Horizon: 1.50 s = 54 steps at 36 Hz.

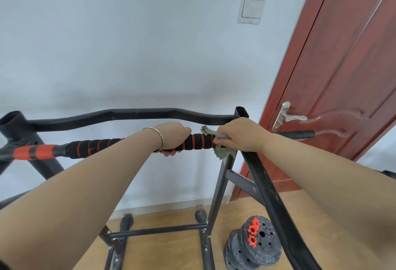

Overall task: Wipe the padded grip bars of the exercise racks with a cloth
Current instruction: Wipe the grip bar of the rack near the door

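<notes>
both hands are closed on the padded grip bar (102, 144): left hand (171, 135) bare, right hand (240, 134) apparently through a grey cloth (225, 149).

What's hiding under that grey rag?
The grey rag wraps the padded grip bar, held by the right hand. The foam beneath it is covered, so its end cannot be seen.

Both arms are extended forward. The left grip (173, 134) is curled round the padded bar (200, 140), knuckles uppermost. The right grip (240, 135) is clenched on the cloth (226, 152), against the same bar.
</notes>
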Tool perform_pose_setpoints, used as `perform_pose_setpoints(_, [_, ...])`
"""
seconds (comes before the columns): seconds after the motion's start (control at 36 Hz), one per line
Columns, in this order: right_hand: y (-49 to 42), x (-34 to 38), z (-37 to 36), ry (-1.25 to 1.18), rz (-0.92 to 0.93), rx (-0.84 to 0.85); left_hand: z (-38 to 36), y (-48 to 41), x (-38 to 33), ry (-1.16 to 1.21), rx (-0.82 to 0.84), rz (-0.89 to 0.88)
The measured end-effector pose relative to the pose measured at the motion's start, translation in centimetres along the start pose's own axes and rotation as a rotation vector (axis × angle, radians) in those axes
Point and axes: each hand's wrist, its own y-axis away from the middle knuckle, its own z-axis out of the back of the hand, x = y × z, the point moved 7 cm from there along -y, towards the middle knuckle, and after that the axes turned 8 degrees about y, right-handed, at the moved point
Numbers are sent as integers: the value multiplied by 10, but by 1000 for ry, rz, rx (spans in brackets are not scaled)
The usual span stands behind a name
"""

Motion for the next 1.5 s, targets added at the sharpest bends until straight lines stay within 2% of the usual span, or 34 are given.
perform_pose_setpoints(0.08, [0,0,2,-67,-47,-59,-1,-1,-1,-75,-51,-53])
perform_pose_setpoints(0.14, [-3,0,3,-97,-83,-62,2,2,-5,-292,-125,-126])
perform_pose_setpoints(0.22, [-14,-8,6,-112,-161,52,-1,14,-13,-540,-299,-282])
perform_pose_setpoints(0.31, [-25,-22,14,-220,-276,109,-7,24,-18,-761,-386,-409])
perform_pose_setpoints(0.42, [-21,-27,40,-600,-437,-154,24,35,-6,-649,-445,-434])
perform_pose_setpoints(0.44, [-19,-20,46,-620,-441,-191,36,37,3,-629,-466,-405])
perform_pose_setpoints(0.53, [-22,23,50,-443,-355,-135,53,39,42,-593,-372,-255])
perform_pose_setpoints(0.61, [-27,72,40,-266,-174,-91,43,38,63,-724,-285,-167])
perform_pose_setpoints(0.67, [-29,91,29,-120,-103,-111,36,37,64,-828,-330,-178])
perform_pose_setpoints(0.72, [-31,91,23,2,-106,-134,34,38,63,-864,-395,-199])
perform_pose_setpoints(0.78, [-39,93,18,94,-66,-58,34,40,62,-876,-440,-211])
perform_pose_setpoints(0.83, [-51,90,15,29,-92,40,33,42,62,-883,-465,-219])
perform_pose_setpoints(0.92, [-68,77,12,-186,-170,140,34,45,61,-873,-490,-218])
perform_pose_setpoints(0.97, [-79,68,5,-343,-231,266,34,49,59,-873,-509,-209])
perform_pose_setpoints(1.06, [-91,54,-7,-455,-320,377,29,57,59,-878,-529,-202])
perform_pose_setpoints(1.11, [-97,47,-15,-511,-378,392,27,61,59,-881,-544,-205])
perform_pose_setpoints(1.17, [-102,42,-16,-549,-421,348,26,62,60,-880,-545,-219])
perform_pose_setpoints(1.28, [-97,24,3,-829,-564,41,26,62,60,-883,-504,-281])
perform_pose_setpoints(1.36, [-88,15,21,-923,-645,-60,29,62,60,-817,-458,-342])
perform_pose_setpoints(1.42, [-81,14,37,-994,-702,-115,40,63,62,-604,-476,-333])
perform_pose_setpoints(1.5, [-72,10,59,-1155,-841,-204,58,70,69,-100,-477,-317])
